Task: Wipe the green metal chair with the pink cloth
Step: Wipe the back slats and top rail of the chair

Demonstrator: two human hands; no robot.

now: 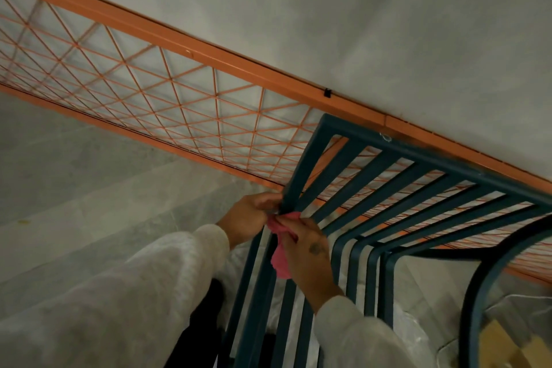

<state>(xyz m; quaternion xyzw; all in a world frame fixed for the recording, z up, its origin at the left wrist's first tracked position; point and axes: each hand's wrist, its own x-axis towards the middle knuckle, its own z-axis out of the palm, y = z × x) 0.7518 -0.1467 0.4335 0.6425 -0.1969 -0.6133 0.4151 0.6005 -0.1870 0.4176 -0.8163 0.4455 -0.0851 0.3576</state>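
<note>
The cloth [279,260], pink and bunched, sits at the near left corner of the chair [433,170], just where the slatted back bends down into the seat. It is pressed against the outer bar, with its loose end hanging between the slats.

The right hand [310,257] is clamped on it, fingers curled over the wad and pushing it onto the metal. The left hand [249,218] is closed too, fingers wrapped at the same bar just above the cloth. It looks to be steadying the frame, though I cannot tell whether it also pinches the cloth's top edge. The two hands are nearly touching.

By the look of it, the wiping is in hand but far from finished. Only this corner is under the cloth. The row of slats to the right, the top rail with a pale scuff on it, and the curved arm at the far right all seem still to do. No bar looks plainly cleaner than another in this dim light.

The chair's top rail stands against an orange railing [209,51] with wire mesh, a pale wall [358,9] behind it and a grey floor [74,188] below.
</note>
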